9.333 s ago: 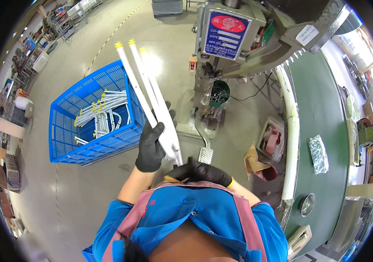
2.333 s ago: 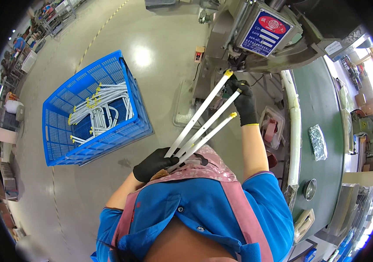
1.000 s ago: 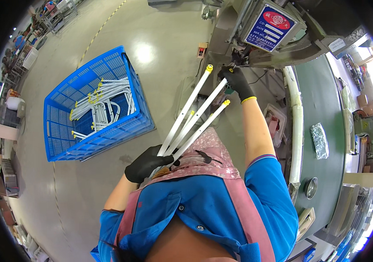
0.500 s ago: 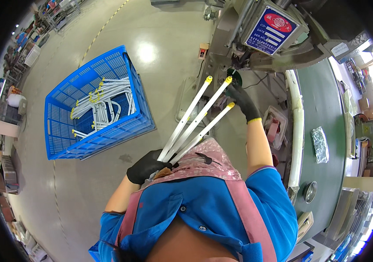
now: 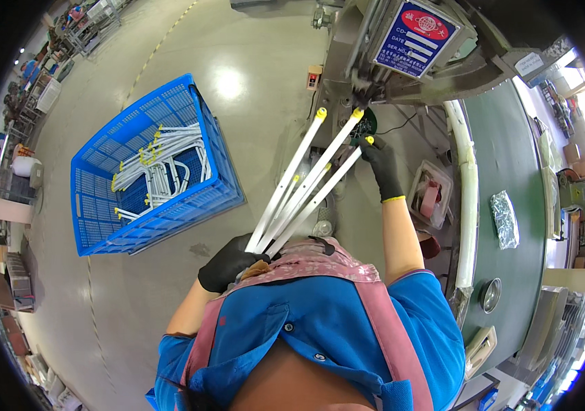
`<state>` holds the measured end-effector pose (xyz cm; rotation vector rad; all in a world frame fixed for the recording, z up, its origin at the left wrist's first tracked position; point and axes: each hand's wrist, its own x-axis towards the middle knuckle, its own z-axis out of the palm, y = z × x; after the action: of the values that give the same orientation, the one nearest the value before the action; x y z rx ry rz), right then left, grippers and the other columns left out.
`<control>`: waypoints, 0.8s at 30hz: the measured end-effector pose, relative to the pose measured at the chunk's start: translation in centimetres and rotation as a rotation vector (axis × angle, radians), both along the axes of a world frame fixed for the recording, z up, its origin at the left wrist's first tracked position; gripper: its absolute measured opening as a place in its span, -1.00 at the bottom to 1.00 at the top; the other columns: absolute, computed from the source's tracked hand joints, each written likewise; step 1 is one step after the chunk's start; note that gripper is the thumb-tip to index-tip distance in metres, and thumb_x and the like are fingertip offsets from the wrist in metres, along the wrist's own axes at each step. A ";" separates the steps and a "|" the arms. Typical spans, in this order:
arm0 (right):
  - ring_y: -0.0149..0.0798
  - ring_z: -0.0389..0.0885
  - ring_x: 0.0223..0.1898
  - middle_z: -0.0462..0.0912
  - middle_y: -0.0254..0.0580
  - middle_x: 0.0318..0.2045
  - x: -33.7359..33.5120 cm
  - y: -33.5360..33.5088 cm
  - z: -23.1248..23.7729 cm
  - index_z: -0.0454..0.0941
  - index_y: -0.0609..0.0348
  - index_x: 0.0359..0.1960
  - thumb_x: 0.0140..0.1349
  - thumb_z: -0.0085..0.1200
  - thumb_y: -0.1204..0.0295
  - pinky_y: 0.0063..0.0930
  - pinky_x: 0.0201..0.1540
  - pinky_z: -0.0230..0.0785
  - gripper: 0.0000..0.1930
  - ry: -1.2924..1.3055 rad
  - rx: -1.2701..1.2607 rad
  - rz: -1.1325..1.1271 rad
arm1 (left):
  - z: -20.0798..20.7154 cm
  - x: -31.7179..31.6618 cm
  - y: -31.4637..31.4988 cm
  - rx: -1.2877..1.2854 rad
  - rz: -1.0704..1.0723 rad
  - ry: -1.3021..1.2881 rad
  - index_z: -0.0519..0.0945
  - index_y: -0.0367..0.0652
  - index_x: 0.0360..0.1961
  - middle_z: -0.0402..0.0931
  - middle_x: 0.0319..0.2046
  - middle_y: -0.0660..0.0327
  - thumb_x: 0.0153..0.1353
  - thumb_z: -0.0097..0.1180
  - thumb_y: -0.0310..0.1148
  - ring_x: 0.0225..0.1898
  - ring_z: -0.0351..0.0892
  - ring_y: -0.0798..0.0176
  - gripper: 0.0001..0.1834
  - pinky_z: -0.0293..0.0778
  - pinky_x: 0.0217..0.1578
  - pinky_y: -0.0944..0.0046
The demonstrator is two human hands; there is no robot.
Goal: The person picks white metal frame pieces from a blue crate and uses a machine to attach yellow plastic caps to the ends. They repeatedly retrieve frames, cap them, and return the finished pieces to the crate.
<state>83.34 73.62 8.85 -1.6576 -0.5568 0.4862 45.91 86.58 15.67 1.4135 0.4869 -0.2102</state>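
Observation:
My black-gloved left hand point(image 5: 229, 264) is closed around the lower ends of several white metal tubes point(image 5: 306, 161) in front of my apron. They fan out up and to the right, with yellow caps at their far ends. The middle tube's yellow end point(image 5: 357, 114) is right under the machine's dark tool head point(image 5: 363, 90); whether they touch is unclear. My right hand point(image 5: 381, 164), also black-gloved, has its fingers closed at the yellow end point(image 5: 370, 140) of the rightmost tube. Beside it, partly hidden, is a dark green bowl point(image 5: 372, 123) with small metal pieces.
A blue plastic crate point(image 5: 90, 236) on the floor at left holds many white tube frames point(image 5: 166, 171) with yellow ends. At right runs a green-topped table point(image 5: 504, 157) with a plastic-wrapped packet point(image 5: 504, 219) and a round metal dish point(image 5: 490, 295). A pale bin point(image 5: 421, 181) stands below its edge.
The tubes have shifted up toward the machine, and more of them show in the fan. My right hand has moved slightly down, now at the rightmost tube's end, which has risen.

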 end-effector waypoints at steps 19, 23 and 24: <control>-0.54 0.44 -0.47 0.58 -0.35 -0.49 0.8 4.4 6.3 0.59 0.31 -0.24 0.13 0.16 0.29 -0.59 -0.37 0.32 -0.70 -0.326 -0.020 0.015 | -0.1 0.3 -0.7 -0.142 0.246 0.001 0.49 -0.34 -0.09 0.58 -0.28 0.11 0.05 0.08 -0.49 -0.30 0.56 0.26 -0.65 0.43 -0.20 0.31; -0.49 0.46 -0.44 0.59 -0.30 -0.50 0.4 4.5 6.4 0.60 0.27 -0.24 0.09 0.17 0.31 -0.53 -0.31 0.35 -0.71 -0.264 -0.025 -0.020 | -0.5 0.0 -0.5 -0.225 0.264 -0.020 0.48 -0.34 -0.06 0.58 -0.29 0.11 0.06 0.08 -0.48 -0.31 0.56 0.25 -0.63 0.43 -0.22 0.30; -0.50 0.46 -0.43 0.60 -0.30 -0.49 0.3 4.6 6.3 0.59 0.27 -0.23 0.08 0.17 0.31 -0.54 -0.30 0.35 -0.71 -0.235 0.001 -0.015 | -0.6 0.0 -0.4 -0.222 0.247 -0.027 0.48 -0.34 -0.05 0.58 -0.29 0.11 0.07 0.07 -0.47 -0.30 0.56 0.25 -0.63 0.43 -0.21 0.30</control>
<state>83.61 78.26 15.18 -1.7284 -0.7164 0.2813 45.88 86.21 15.10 1.1276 0.5927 -0.0434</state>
